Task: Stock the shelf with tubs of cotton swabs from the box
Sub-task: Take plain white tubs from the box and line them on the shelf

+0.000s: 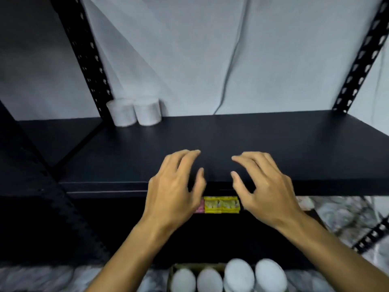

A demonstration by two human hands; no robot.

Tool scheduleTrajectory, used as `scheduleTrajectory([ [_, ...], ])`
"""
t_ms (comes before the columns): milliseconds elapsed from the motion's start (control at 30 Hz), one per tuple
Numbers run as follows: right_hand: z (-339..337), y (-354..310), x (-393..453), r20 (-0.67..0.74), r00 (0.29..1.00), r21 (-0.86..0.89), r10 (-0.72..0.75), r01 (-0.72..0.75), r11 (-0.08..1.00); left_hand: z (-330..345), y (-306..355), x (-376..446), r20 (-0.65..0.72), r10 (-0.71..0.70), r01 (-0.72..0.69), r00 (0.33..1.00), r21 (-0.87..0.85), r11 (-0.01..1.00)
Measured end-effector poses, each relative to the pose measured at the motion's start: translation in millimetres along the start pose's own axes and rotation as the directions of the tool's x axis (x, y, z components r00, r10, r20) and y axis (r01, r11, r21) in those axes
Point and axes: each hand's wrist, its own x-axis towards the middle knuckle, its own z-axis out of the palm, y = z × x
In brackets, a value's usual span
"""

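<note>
Both hands hover side by side over the front edge of the black shelf (pixel 273 144), palms down, holding nothing. The left hand (pixel 174 186) has its fingers spread and loosely bent, thumb pointing toward the other hand. The right hand (pixel 265 186) mirrors it, fingers relaxed and apart, thumb turned inward. A narrow gap separates the 2 hands; neither plainly touches the shelf, though the blur makes contact hard to judge.

Far ahead of the left hand and off to its left, 2 white tubs (pixel 134 111) stand upright at the back of the shelf, touching each other, just beside the rear left post (pixel 88 60). The rest of the shelf surface ahead of the hands is bare board.

Below the wrists, near the person, sits the cardboard box (pixel 174 270), open on top. 4 more tubs show in it as white round lids (pixel 237 275), packed in a row: 2 lie under the right forearm and 2 between the forearms.

Between and under the hands, on a lower level, a yellow packet (pixel 221 205) shows, with a pink one (pixel 199 206) touching its left side, partly hidden by the left hand.

Behind the shelf hangs a pale sheet (pixel 210 49). A second perforated post (pixel 362 53) rises well beyond the right hand.
</note>
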Motion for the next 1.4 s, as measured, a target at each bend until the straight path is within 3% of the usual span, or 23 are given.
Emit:
scheduleTrajectory([
  [100,-12,26,-55,0.047,0.997,0.009,-0.062,0.061,0.998,31,23,-45,0.036,0.142,-0.139,0.989,-0.054,0.989],
  [200,-8,57,-104,0.208,0.977,-0.026,-0.037,0.043,0.999,68,32,-84,0.278,0.133,-0.115,0.951,-0.079,0.99],
  [267,4,76,-135,0.37,0.928,-0.046,0.04,-0.024,0.999,95,32,-105,0.466,0.073,-0.054,0.882,-0.054,0.997],
  [367,32,102,-177,0.589,0.786,-0.107,0.188,-0.155,0.982,140,30,-136,0.699,-0.056,0.064,0.713,0.015,0.998],
  [500,69,120,-221,0.772,0.557,-0.208,0.305,-0.231,0.95,191,32,-175,0.845,-0.139,0.109,0.517,0.096,0.989],
  [567,79,119,-234,0.829,0.438,-0.241,0.347,-0.278,0.93,208,32,-192,0.872,-0.185,0.152,0.454,0.128,0.98],
  [633,87,121,-247,0.851,0.375,-0.256,0.367,-0.314,0.914,227,33,-209,0.882,-0.221,0.177,0.417,0.159,0.971],
  [700,93,123,-261,0.859,0.323,-0.281,0.396,-0.35,0.894,242,33,-225,0.885,-0.246,0.197,0.396,0.18,0.964],
  [967,104,128,-290,0.852,0.268,-0.338,0.451,-0.376,0.863,270,34,-259,0.859,-0.35,0.282,0.373,0.254,0.925],
  [1400,106,130,-288,0.846,0.317,-0.258,0.428,-0.459,0.85,268,33,-267,0.798,-0.394,0.358,0.457,0.24,0.902],
])
